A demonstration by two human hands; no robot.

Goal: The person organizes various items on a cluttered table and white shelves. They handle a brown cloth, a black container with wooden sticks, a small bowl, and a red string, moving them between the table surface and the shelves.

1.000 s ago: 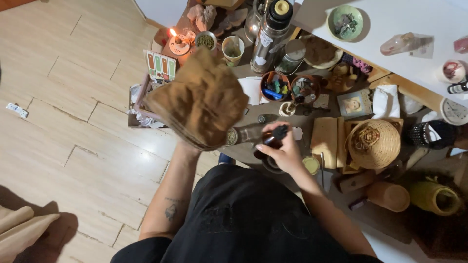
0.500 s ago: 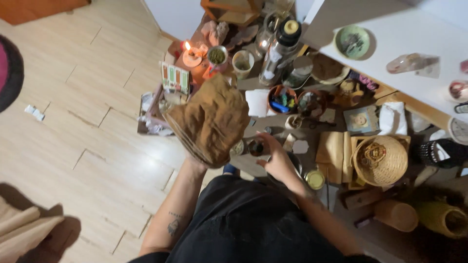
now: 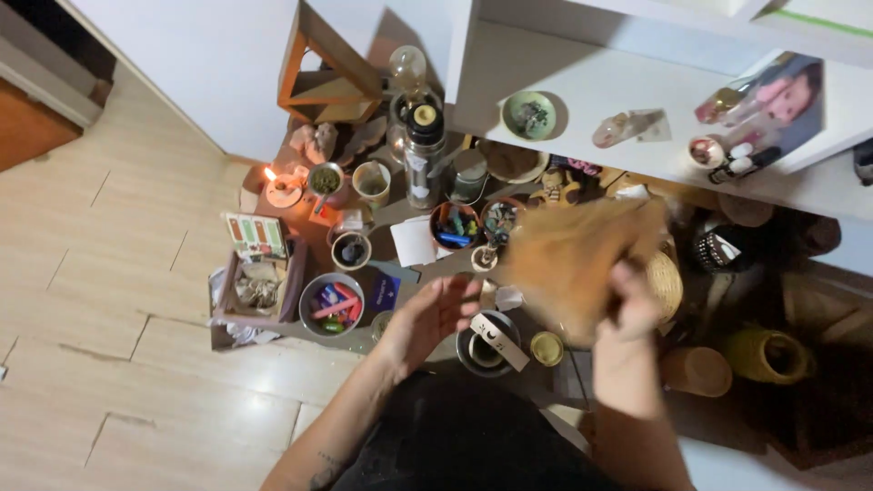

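- While our right hand [image 3: 632, 305] is smeared by motion, we can see that it holds the brown cloth [image 3: 573, 268]; the fingers look wrapped into the fabric near its right edge, though the blur hides exactly how they close.
- Our left hand [image 3: 435, 318] hangs palm up just left of the cloth, its fingers spread loosely and holding nothing.
- We find the cloth raised above the low, crowded desk [image 3: 400, 214], between the two hands, and it covers part of a woven basket [image 3: 668, 284] behind it.
- Just below our left hand stands a dark cup [image 3: 486, 345] with a pale tag laid across its rim, and a small yellow-lidded jar [image 3: 546, 348] sits beside it.
- Left of that hand we see a round metal bowl [image 3: 331, 305] holding red and blue small items, and beyond it a shallow wooden tray [image 3: 259, 295] of crumpled scraps at the desk's edge.
- Farther back a lit candle [image 3: 270, 175] burns in a small dish, near a tall dark bottle [image 3: 424, 150] with a yellowish cap.
- On the white shelf [image 3: 618, 86] above rests a green bowl [image 3: 529, 115] and a clear crystal [image 3: 626, 127].
- Pale wooden floor [image 3: 109, 291] fills the left side.
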